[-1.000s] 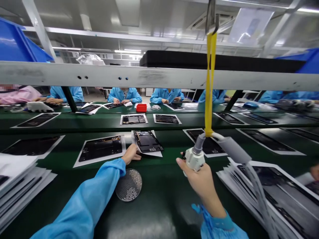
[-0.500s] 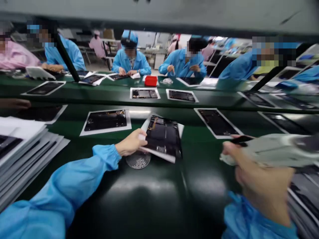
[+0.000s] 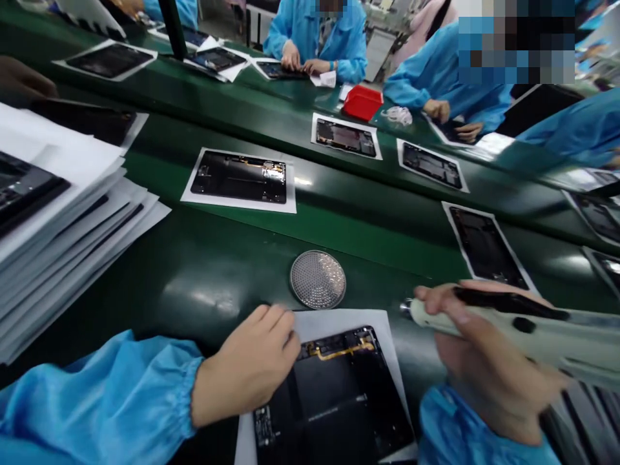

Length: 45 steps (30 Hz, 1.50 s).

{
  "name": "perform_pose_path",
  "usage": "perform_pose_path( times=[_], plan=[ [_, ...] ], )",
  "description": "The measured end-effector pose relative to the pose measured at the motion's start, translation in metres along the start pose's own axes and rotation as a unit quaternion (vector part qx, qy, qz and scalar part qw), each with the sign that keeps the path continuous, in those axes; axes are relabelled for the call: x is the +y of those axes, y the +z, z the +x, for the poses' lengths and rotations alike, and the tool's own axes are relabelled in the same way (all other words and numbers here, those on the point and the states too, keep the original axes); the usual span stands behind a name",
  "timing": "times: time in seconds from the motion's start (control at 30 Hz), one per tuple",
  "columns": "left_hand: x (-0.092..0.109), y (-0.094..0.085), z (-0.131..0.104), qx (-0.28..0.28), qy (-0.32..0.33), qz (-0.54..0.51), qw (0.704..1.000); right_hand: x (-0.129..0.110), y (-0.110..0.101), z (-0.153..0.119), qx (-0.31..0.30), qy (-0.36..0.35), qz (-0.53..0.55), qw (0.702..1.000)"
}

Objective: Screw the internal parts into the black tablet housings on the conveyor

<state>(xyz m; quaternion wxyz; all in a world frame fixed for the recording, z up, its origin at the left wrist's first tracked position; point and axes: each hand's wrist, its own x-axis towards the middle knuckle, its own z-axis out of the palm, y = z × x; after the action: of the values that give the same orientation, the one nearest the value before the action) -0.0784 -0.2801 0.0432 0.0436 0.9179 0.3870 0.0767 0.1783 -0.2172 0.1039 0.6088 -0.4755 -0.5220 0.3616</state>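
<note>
A person in blue sleeves works at a green bench, the left hand [image 3: 249, 361] curled over the upper left corner of an open tablet [image 3: 334, 407] that lies on a white sheet [image 3: 358, 318] at the near edge of view. Whether those bent fingers pinch the sheet or tablet, or only rest there, cannot be told. The right hand [image 3: 489, 361] is closed around a pale power tool [image 3: 537, 342] with a black lever, its metal tip pointing left, above the bench and to the right of the tablet. A round, dimpled metal dish [image 3: 318, 279] sits just beyond the sheet. At left rises a paper stack [image 3: 87, 232] with dark panels between its layers; across the bench, a co-worker [image 3: 351, 39] in blue handles another panel [image 3: 278, 70] near a red bin [image 3: 363, 103].
</note>
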Motion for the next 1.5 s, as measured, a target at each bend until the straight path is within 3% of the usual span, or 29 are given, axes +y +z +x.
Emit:
perform_pose_path(
  times=[0.17,0.3,0.63,1.1,1.5],
  plan=[
    [0.004,0.025,0.007,0.055,0.034,0.015,0.998,0.024,0.054,-0.014,-0.090,0.028,0.090,0.992],
    [0.002,0.034,0.011,0.079,0.029,0.016,0.996,0.040,0.070,-0.024,-0.110,0.049,0.080,0.989],
    [0.007,0.026,0.013,0.119,0.019,0.025,0.992,0.042,0.072,-0.021,-0.137,0.051,0.068,0.987],
    [0.008,0.026,0.016,0.104,0.010,-0.002,0.995,0.041,0.071,-0.019,-0.176,0.042,0.053,0.982],
    [0.008,0.028,0.016,0.100,0.002,-0.011,0.995,0.047,0.069,-0.024,-0.149,0.054,0.060,0.986]
  ],
)
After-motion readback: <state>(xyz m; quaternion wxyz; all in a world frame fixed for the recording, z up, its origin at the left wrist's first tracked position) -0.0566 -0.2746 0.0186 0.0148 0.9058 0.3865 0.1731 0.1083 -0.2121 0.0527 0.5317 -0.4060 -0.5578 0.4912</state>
